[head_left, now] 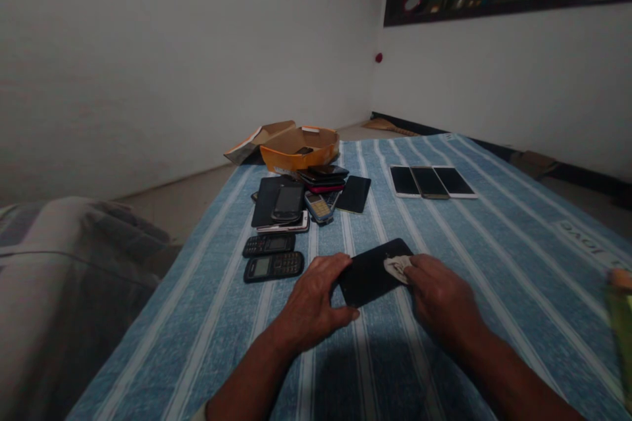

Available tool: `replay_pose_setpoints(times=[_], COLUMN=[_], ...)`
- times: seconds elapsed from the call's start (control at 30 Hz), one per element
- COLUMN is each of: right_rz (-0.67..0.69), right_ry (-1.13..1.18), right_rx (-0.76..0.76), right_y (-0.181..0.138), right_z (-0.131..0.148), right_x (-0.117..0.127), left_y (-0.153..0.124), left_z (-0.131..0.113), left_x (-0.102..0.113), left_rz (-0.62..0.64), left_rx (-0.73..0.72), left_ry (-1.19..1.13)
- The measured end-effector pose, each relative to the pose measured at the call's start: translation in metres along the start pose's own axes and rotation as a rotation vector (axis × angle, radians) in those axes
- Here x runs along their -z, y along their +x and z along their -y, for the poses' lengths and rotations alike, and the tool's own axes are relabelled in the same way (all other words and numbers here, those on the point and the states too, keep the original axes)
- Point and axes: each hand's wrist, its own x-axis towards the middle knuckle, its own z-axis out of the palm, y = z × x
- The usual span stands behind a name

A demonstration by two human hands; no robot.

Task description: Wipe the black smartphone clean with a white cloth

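Note:
A black smartphone (371, 271) lies flat on the blue striped cloth (484, 256) in front of me. My left hand (316, 302) grips its near left edge, thumb underneath and fingers curled over it. My right hand (442, 296) presses a small pale wad of cloth (397, 268) onto the phone's right end with closed fingers.
A pile of old phones (306, 200) and two keypad phones (271, 256) lie to the left. Three smartphones (432, 181) lie in a row at the right. An orange cardboard box (299, 145) stands at the far edge. A greenish object (621, 322) is at the right border.

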Motion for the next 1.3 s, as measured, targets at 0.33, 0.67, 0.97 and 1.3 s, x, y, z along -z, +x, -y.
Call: replay_pose_setpoints(times=[0.33,0.67,0.97,1.3], right_rz=[-0.198,-0.214,-0.142,-0.059], right_ry=[0.042,0.125,0.057,0.096], right_rx=[0.278,0.378,0.19,0.182], right_y=[0.003,0.009,0.016,0.036], right_z=[0.035,0.05,0.032,0.05], right_x=[-0.014,-0.018,-0.024,-0.041], left_y=[0.001,0.002,0.002,-0.001], left_z=[0.002,0.003,0.001,0.002], left_x=[-0.003,-0.004,-0.002,-0.005], left_rz=[-0.023,-0.038,-0.046,-0.074], left_rx=[-0.014,-0.04,-0.011,0.036], left_ry=[-0.006,0.003,-0.002,-0.029])
